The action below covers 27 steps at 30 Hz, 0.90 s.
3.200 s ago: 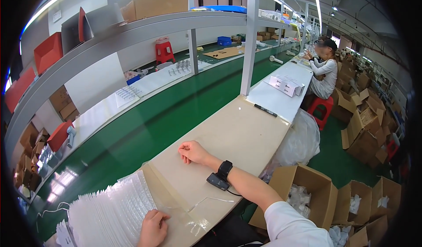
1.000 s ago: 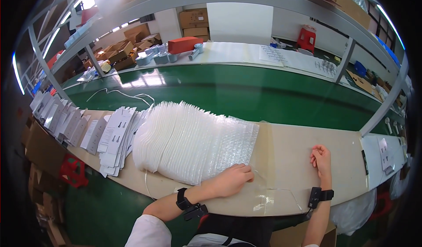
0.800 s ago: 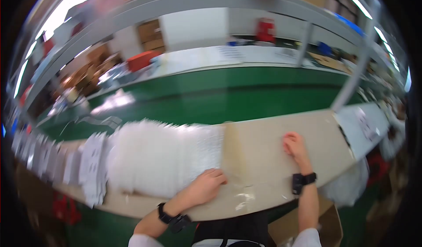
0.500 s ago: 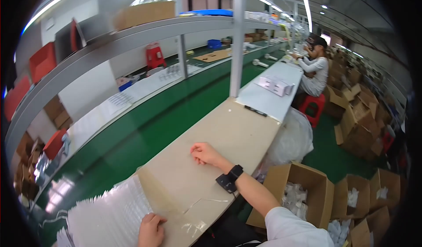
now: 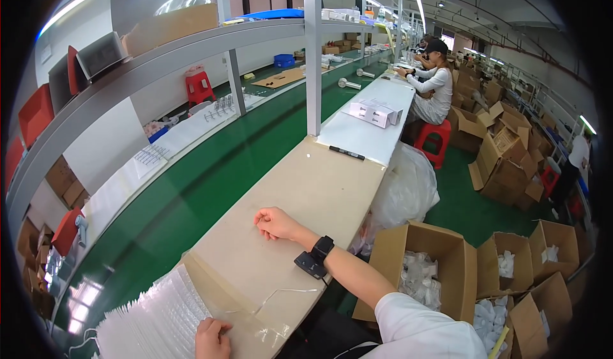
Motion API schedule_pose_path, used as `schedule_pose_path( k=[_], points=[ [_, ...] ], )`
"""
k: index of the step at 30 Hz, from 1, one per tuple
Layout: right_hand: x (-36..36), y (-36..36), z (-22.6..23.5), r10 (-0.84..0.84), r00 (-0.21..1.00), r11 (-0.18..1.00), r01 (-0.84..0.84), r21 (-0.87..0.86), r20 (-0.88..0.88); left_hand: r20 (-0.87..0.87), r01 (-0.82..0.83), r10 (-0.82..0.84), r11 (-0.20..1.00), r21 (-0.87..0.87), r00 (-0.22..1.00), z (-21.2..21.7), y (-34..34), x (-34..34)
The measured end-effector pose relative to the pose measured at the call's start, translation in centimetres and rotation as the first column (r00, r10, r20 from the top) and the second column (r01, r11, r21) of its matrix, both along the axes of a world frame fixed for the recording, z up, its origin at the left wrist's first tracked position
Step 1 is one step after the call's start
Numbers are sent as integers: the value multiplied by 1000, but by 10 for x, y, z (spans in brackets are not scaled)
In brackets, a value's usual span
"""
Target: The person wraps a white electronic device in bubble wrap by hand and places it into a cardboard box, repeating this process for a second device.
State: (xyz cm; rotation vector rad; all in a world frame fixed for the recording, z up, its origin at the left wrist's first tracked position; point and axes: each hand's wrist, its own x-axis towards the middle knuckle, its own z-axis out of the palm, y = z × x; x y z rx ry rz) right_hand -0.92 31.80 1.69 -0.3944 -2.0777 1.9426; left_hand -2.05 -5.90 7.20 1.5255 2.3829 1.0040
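My right hand (image 5: 276, 224) rests on the beige bench top (image 5: 281, 186), its fingers loosely curled and nothing visible in them. A black band with a small black device (image 5: 314, 258) sits on that wrist. At the lower edge, my left hand (image 5: 212, 338) lies beside a stack of clear bubble-wrap bags (image 5: 153, 311), touching or nearly touching its right edge. The left fingers are bent inward, and I see nothing held. A thin white cord (image 5: 281, 291) lies on the bench between my hands and the front edge.
A black marker (image 5: 347, 154) lies farther along the bench, before white boxes (image 5: 375, 112). Left of the bench runs a green conveyor belt (image 5: 211, 174). Open cartons (image 5: 456, 257) with white parts stand at my right. A seated co-worker (image 5: 437, 84) works farther up the line.
The view has turned slightly right, so the bench and surroundings sit farther left in the picture. Both hands keep about the same places on the bench.
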Motion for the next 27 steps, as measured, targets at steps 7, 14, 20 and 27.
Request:
schedule_pose_path(
  k=[7,14,20,27],
  points=[
    [2,5,-3,-7,1000,1000,7,12,14,65,-84,83,996,5,994,-8,7,-2],
    [1,3,-5,-13,1000,1000,13,4,1,86,-104,102,994,24,991,-11,7,-1],
    [2,0,-5,-2,1000,1000,2,11,4,-3,-55,55,998,1,998,-2,3,0],
    [-2,-1,-5,-5,1000,1000,5,14,4,-75,-76,74,997,-22,994,-3,2,-1]
  ],
)
